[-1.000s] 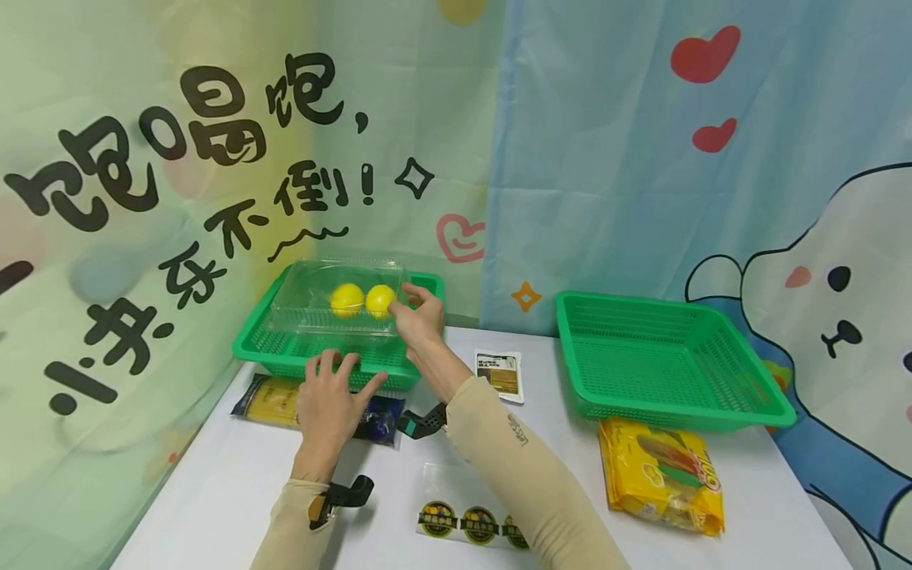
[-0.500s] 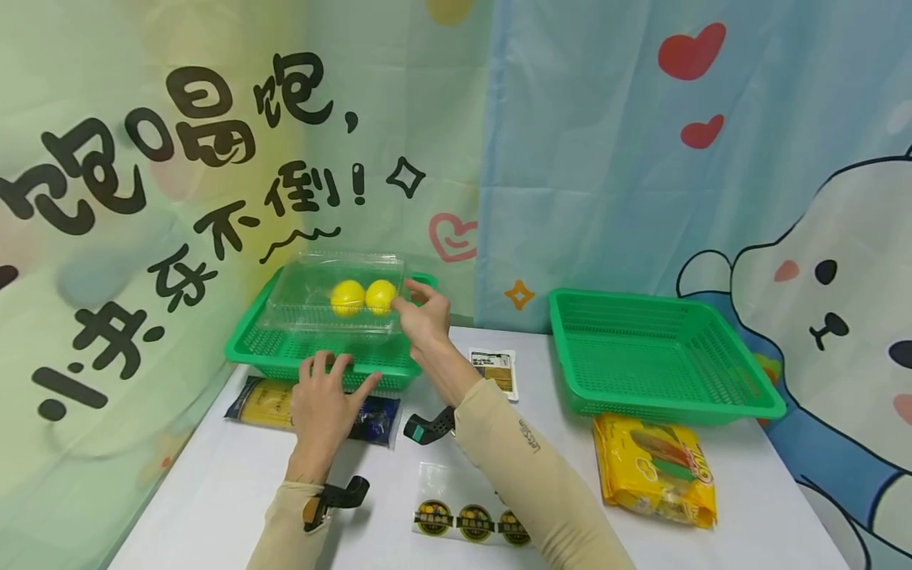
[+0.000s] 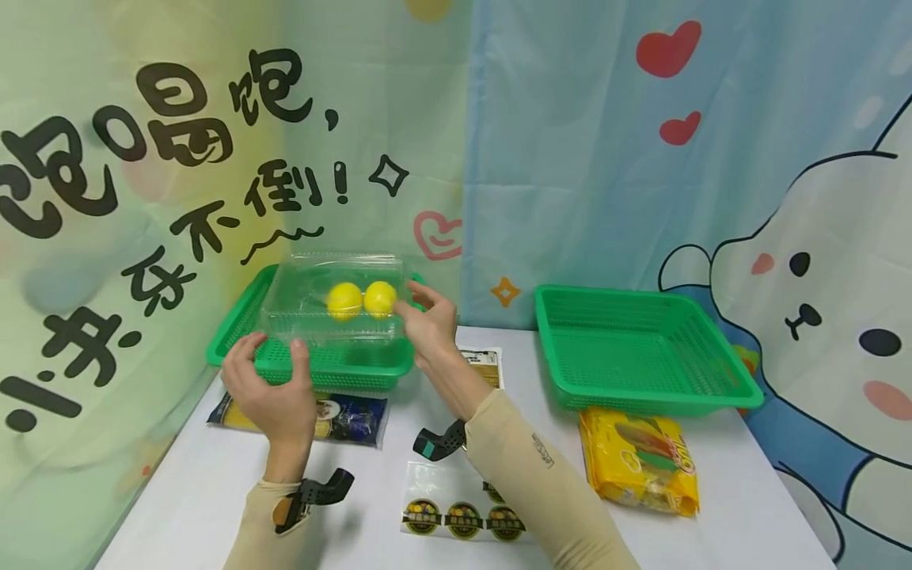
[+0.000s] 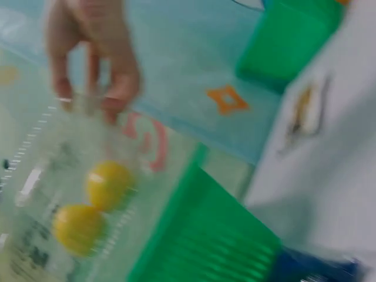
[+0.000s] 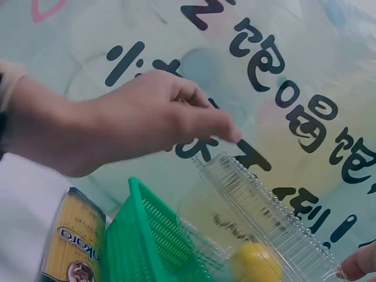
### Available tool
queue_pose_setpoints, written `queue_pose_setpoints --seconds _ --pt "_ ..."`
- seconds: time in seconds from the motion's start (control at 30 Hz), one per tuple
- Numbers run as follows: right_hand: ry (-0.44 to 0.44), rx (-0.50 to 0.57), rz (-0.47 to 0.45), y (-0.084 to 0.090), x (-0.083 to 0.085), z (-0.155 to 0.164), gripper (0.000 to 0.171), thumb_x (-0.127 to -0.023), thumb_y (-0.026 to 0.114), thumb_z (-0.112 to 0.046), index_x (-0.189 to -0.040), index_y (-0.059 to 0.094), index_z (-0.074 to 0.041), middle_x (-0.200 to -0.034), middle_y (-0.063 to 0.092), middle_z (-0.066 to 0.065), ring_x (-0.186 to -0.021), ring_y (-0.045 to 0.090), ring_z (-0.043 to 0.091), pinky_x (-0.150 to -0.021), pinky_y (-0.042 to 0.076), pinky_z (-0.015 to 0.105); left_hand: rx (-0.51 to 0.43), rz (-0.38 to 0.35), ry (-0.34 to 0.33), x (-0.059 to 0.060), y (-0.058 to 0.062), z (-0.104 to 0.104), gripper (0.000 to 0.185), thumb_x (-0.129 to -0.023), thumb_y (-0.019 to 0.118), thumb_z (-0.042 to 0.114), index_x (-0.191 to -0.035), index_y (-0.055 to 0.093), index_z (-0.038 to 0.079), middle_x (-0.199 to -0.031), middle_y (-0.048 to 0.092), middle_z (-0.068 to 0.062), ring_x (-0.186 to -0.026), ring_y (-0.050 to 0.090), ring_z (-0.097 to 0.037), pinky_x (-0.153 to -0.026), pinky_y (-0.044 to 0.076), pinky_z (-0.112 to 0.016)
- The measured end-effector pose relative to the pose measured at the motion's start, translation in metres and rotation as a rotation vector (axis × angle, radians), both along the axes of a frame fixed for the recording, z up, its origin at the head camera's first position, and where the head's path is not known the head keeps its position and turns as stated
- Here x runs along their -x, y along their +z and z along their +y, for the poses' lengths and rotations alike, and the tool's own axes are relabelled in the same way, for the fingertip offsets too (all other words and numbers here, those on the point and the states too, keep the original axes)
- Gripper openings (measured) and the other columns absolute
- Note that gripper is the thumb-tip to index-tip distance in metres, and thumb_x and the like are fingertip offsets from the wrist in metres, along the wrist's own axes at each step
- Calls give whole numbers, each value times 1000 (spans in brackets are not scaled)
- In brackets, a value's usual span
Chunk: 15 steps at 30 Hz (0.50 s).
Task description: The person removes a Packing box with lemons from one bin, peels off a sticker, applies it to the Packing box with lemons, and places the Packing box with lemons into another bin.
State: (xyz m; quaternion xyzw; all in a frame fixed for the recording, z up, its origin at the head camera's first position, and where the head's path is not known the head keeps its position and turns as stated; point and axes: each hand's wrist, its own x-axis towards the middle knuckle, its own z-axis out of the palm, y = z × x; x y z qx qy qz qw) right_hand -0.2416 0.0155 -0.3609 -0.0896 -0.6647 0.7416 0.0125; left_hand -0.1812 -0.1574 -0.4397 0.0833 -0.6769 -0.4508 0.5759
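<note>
A clear plastic clamshell box (image 3: 302,289) with two yellow balls (image 3: 345,302) showing inside hangs over the left green basket (image 3: 235,328). My right hand (image 3: 431,323) pinches the right end of the box between thumb and fingers. Near its front left edge is my left hand (image 3: 274,392), fingers bent and thumb raised. In the right wrist view the left hand (image 5: 158,114) holds nothing and stands apart from the box (image 5: 258,202). The left wrist view shows the right hand (image 4: 97,59) gripping the box end above the yellow balls.
In front of the left basket lies a pack of spaghetti (image 3: 349,417). A second green basket (image 3: 655,356) stands to the right, with a yellow food packet (image 3: 637,463) before it. A small sachet (image 3: 486,366) and a clear sheet with round labels (image 3: 463,507) lie between.
My left hand has moved left and up from the front of the basket toward the box. The box has shifted slightly right over the basket in my right hand. The head view has turned right.
</note>
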Motion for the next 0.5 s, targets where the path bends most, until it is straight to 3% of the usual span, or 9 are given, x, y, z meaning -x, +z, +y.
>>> queue_pose_setpoints --seconds 0.07,0.17,0.3,0.4,0.5 --pt "8 30 5 1 -3 5 53 -90 71 2 -141 67 -13 -143 57 13 -82 59 21 -70 54 31 -91 -81 -81 0 12 -4 49 -94 74 30 -134 64 4 -138 60 -17 -129 53 -29 -108 38 -37" --pt "24 62 13 2 -9 15 52 -92 70 1 -143 64 -11 -145 54 17 -95 61 24 -76 55 33 -250 -243 -280 -1 26 -10 59 -98 73 36 -150 54 16 -151 51 -5 -132 50 -20 -100 40 -31" --pt "32 68 22 3 -17 32 51 -94 70 -1 -144 63 -9 -145 53 17 -103 62 25 -74 54 28 -429 -387 -509 -1 37 -12 64 -99 74 37 -156 48 28 -159 45 4 -130 49 -13 -93 44 -24" --pt "25 69 29 4 -22 44 51 -95 70 -2 -144 62 -9 -145 54 16 -102 64 25 -72 54 26 -463 -411 -583 -2 38 -8 62 -98 76 31 -155 52 26 -158 47 3 -125 52 -10 -89 48 -20" --pt "12 60 37 4 -26 56 51 -95 71 -2 -145 62 -9 -145 54 15 -102 66 25 -77 56 30 -428 -417 -607 -3 36 -2 58 -98 76 26 -153 55 23 -157 47 3 -123 53 -8 -90 47 -18"
